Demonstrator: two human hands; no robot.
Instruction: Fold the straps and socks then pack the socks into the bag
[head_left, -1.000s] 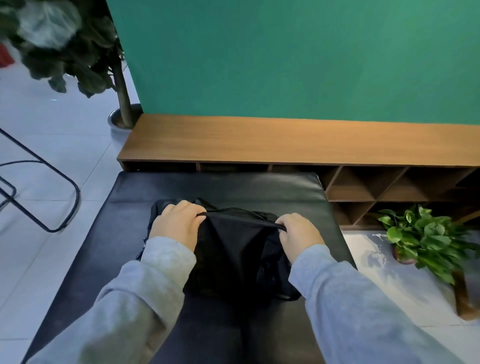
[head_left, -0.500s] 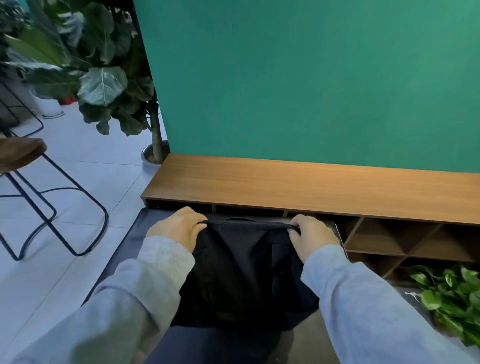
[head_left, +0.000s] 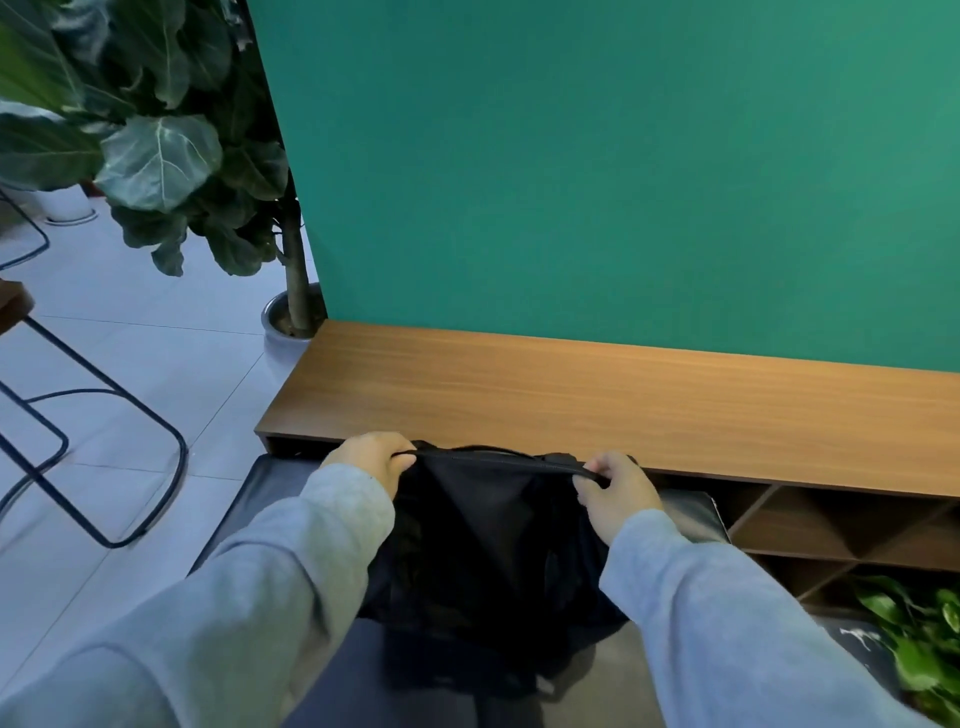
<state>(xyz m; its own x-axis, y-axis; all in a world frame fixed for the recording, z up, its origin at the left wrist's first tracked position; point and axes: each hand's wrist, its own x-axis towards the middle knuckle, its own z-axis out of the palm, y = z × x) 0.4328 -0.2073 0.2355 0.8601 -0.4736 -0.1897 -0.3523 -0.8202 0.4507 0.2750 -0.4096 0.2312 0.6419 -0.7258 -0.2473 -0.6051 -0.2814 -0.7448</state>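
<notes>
- The black bag (head_left: 498, 545) hangs in front of me over the dark padded bench (head_left: 675, 506), lifted by its top edge; its lower part sags toward my lap and the bench surface.
- A thin black strap (head_left: 493, 460) runs taut along the top of the bag, stretched between my two hands.
- My left hand (head_left: 371, 460) has its fingers curled round the left end of the strap, and my right hand (head_left: 615, 493) pinches the right end between thumb and curled fingers. The hands are well apart, both in grey sleeves.
- I judge this to be the strap-folding step: the strap is pulled straight, not yet doubled over.
- I can't see any socks from here; if they are about, the bag or my arms hide them, so packing looks some way off.
- The next move, as I read it, calls for bringing one end of the strap across to the other while keeping it flat, then laying the bag down so the fold stays put.
- Beyond the bench is a low wooden shelf unit (head_left: 597, 395) against a green wall (head_left: 597, 171), a large-leafed potted plant (head_left: 156, 156) to my left, a black wire-frame chair (head_left: 93, 415) on the tiled floor, and a smaller green plant (head_left: 914, 629) at my lower right.
</notes>
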